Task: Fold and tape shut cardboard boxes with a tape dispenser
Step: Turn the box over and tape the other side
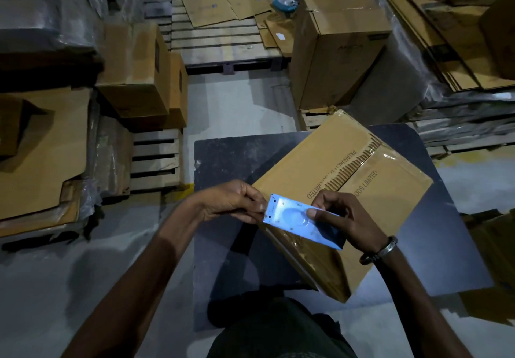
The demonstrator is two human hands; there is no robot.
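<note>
A closed cardboard box [370, 196] lies at an angle on a dark table [228, 159]; glossy tape runs along its top seam and down its near side. Over the box's near corner I hold a flat blue tape dispenser [292, 217]. My right hand [342, 218] grips its right part, the thumb lying across the blue face. My left hand [237, 201] pinches its left end with fingertips and thumb. The tape roll itself is hidden behind the blue plate.
Taped boxes [139, 73] are stacked on a pallet at the left and a tall box [334, 42] stands at the back right. Flattened cardboard [44, 148] lies at far left, more [220, 6] on the far pallet. Grey floor [237, 98] lies between.
</note>
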